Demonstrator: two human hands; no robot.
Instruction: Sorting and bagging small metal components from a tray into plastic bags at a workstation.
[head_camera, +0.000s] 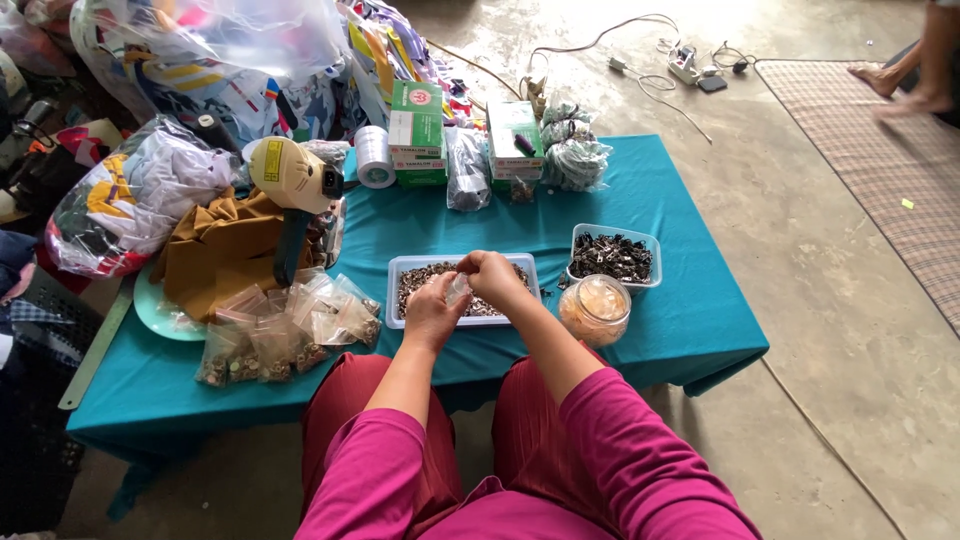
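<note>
Concrete floor (800, 300); teal-clothed low table (680, 330); both hands' grip closed around a small clear bag (458, 289).

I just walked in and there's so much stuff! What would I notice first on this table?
First, the bright teal cloth-covered table, and at its middle the person's left hand and right hand meeting on a small clear plastic bag above a white rectangular tray of small metal pieces. To the left lies a heap of small filled clear bags, with a yellow handheld tool just behind.
</note>
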